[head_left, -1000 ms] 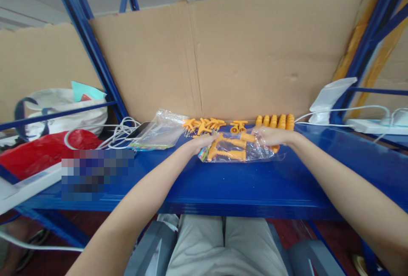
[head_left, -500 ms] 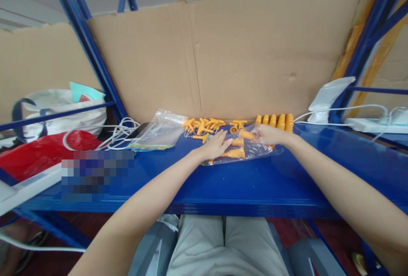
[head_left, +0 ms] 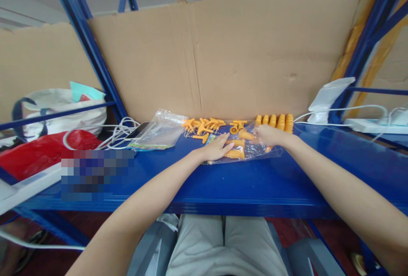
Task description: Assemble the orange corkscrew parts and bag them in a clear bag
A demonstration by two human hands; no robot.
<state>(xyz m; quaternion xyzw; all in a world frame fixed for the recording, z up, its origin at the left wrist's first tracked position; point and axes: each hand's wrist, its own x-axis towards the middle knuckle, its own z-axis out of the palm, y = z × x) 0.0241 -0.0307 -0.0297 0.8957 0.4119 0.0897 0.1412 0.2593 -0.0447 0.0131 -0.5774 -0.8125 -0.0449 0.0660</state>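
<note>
A clear plastic bag (head_left: 252, 152) lies on the blue shelf with flared orange plastic pieces (head_left: 235, 154) inside it. My left hand (head_left: 217, 147) rests flat on the bag's left part, fingers stretched out over a colourful printed strip (head_left: 211, 138). At the bag's right end, my right hand (head_left: 270, 135) is closed on the end of an orange plastic piece (head_left: 246, 135) that points left; the fingertips are partly hidden. Just behind the hands lie small T-shaped orange parts (head_left: 204, 127) with bead chains. Stacked orange pieces (head_left: 282, 122) stand in rows behind my right hand.
Left of the bag lies an empty-looking clear bag (head_left: 164, 129) beside coiled white cables (head_left: 123, 133). A red plastic bag (head_left: 47, 152) sits farther left. A cardboard sheet (head_left: 239, 55) closes off the back. At the right are a white power strip (head_left: 372, 125) and the blue upright (head_left: 360, 50).
My left hand has shifted slightly right over the bag, uncovering more of the printed strip. My right hand has drawn a little to the right beside the orange piece.
</note>
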